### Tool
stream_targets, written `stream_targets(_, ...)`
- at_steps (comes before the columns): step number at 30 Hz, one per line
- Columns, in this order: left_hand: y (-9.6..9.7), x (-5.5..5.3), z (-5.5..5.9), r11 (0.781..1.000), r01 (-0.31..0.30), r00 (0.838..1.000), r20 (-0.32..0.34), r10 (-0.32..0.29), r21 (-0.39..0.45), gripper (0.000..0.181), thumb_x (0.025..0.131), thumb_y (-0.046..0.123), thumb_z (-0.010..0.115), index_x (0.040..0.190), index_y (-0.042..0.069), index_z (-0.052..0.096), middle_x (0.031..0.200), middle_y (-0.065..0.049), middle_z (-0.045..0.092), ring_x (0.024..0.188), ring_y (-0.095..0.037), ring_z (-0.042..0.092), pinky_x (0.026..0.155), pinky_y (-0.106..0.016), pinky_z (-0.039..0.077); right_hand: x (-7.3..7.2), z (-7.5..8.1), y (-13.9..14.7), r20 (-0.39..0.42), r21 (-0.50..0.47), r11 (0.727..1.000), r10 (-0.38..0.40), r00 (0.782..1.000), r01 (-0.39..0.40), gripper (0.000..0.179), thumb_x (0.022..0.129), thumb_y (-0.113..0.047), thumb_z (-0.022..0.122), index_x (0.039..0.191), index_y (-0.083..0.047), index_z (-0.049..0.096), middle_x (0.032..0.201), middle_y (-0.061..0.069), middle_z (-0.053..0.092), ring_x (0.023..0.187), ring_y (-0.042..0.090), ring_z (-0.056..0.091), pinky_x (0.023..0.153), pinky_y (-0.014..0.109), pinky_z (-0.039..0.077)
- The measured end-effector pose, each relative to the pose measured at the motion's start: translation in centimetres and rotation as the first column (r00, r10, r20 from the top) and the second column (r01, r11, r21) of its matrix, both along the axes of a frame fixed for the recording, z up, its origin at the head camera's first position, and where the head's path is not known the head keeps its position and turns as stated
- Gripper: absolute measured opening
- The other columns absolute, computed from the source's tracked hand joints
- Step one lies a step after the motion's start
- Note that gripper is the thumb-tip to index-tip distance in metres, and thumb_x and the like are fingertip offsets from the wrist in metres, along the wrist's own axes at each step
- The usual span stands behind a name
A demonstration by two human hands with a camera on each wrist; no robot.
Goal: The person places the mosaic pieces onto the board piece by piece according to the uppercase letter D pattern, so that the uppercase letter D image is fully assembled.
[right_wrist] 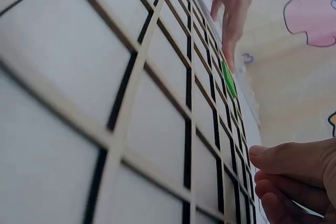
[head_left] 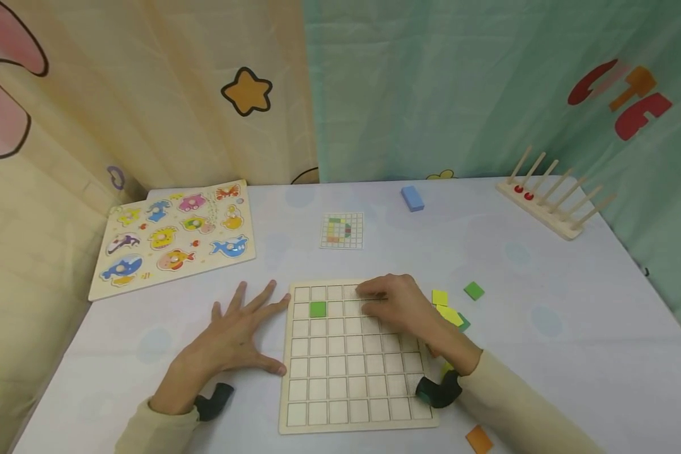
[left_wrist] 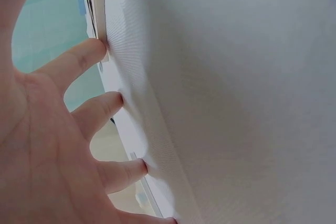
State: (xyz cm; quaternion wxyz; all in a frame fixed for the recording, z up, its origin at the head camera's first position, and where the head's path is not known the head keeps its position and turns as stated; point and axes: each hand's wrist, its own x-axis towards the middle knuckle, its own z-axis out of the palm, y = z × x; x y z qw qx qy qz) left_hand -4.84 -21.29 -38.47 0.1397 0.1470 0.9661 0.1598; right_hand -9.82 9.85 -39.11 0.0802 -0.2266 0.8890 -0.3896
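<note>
The grid board (head_left: pixel 337 366) lies on the desk (head_left: pixel 567 391), about midway between its left and right edges. The left hand (head_left: pixel 232 340) has its fingers spread wide; the thumb and forefinger touch the board's left edge, and nothing is grasped. The right hand (head_left: pixel 403 306) is over the board's far right corner, its fingers bent; I cannot tell if they hold something. A green tile (head_left: pixel 318 309) sits near the board's far left corner. Beyond, toward the desk's far edge, lies a pattern card (head_left: pixel 342 231).

The grid board (head_left: pixel 346 365) looks like matt wood, the table cover (head_left: pixel 596 353) smooth cloth.
</note>
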Motion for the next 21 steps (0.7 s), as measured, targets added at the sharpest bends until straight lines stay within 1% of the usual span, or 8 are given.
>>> stream_targets(2,0.0,0.0,0.0,1.0,-0.001,1.0,0.001,0.001,-0.003,0.119,0.048,0.075,0.08,0.15,0.028,0.042,0.162,-0.008,0.021,0.142,-0.057,0.005,0.097,-0.085,0.008,0.1,-0.2,1.2,0.012,0.002,0.999,-0.037,0.999,0.037,0.031,0.087,-0.01,0.073,0.117,-0.008,0.073,0.115,0.007,0.071,0.1,0.022,0.067,0.082,0.037,0.055)
stream_targets(4,0.1,0.0,-0.1,1.0,-0.001,1.0,-0.002,0.001,-0.01,0.12,0.047,0.076,0.079,0.15,0.028,0.042,0.162,-0.008,0.022,0.142,-0.057,0.006,0.096,-0.085,0.008,0.1,-0.3,2.4,0.003,0.002,0.998,-0.067,0.998,0.067,0.031,0.086,-0.011,0.074,0.117,-0.007,0.073,0.114,0.007,0.071,0.096,0.02,0.068,0.079,0.035,0.056)
stream_targets(7,0.1,-0.1,-0.1,1.0,-0.001,1.0,-0.005,0.001,-0.02,0.121,0.046,0.077,0.079,0.15,0.028,0.042,0.162,-0.008,0.022,0.142,-0.057,0.006,0.096,-0.085,0.008,0.2,-0.5,4.1,-0.007,-0.013,0.993,-0.116,0.993,0.116,0.029,0.087,-0.011,0.075,0.115,-0.005,0.073,0.11,0.009,0.072,0.084,0.016,0.068,0.068,0.03,0.056)
stream_targets(8,0.1,-0.1,-0.1,1.0,-0.002,1.0,-0.004,0.002,-0.022,0.121,0.046,0.077,0.079,0.15,0.028,0.042,0.162,-0.008,0.022,0.143,-0.057,0.006,0.096,-0.085,0.008,0.3,-0.5,4.7,-0.017,-0.014,0.991,-0.134,0.991,0.134,0.029,0.086,-0.01,0.075,0.115,-0.004,0.073,0.11,0.009,0.072,0.082,0.016,0.068,0.067,0.029,0.056)
stream_targets(11,0.1,-0.1,-0.1,1.0,-0.006,1.0,0.005,0.007,-0.022,0.121,0.047,0.076,0.079,0.151,0.028,0.041,0.163,-0.008,0.021,0.143,-0.056,0.005,0.097,-0.085,0.007,0.6,-0.5,6.2,-0.04,-0.005,0.982,-0.187,0.981,0.187,0.029,0.086,-0.01,0.075,0.114,-0.004,0.073,0.11,0.011,0.072,0.081,0.016,0.068,0.065,0.03,0.056)
stream_targets(14,0.1,-0.1,-0.1,1.0,-0.01,1.0,0.011,0.01,-0.021,0.121,0.047,0.077,0.079,0.151,0.028,0.041,0.163,-0.008,0.02,0.143,-0.056,0.005,0.097,-0.085,0.006,1.0,-0.4,7.6,-0.086,0.044,0.966,-0.252,0.964,0.256,0.031,0.084,-0.011,0.077,0.114,-0.004,0.074,0.109,0.01,0.072,0.082,0.019,0.064,0.069,0.032,0.053)
stream_targets(17,0.0,-0.1,-0.2,1.0,-0.012,1.0,0.015,0.012,-0.017,0.121,0.047,0.076,0.079,0.151,0.028,0.041,0.163,-0.007,0.02,0.143,-0.055,0.004,0.097,-0.085,0.006,1.3,-0.2,9.2,-0.131,0.092,0.941,-0.312,0.941,0.325,0.032,0.084,-0.012,0.078,0.114,-0.004,0.073,0.107,0.012,0.072,0.08,0.02,0.059,0.066,0.031,0.05)
stream_targets(21,0.1,-0.1,-0.2,1.0,-0.008,1.0,0.016,0.008,-0.011,0.121,0.047,0.076,0.08,0.151,0.028,0.041,0.163,-0.008,0.02,0.143,-0.056,0.003,0.097,-0.085,0.006,1.5,-0.2,11.2,-0.201,0.122,0.906,-0.376,0.904,0.404,0.032,0.081,-0.009,0.079,0.112,0.0,0.073,0.106,0.017,0.071,0.078,0.022,0.061,0.062,0.029,0.049)
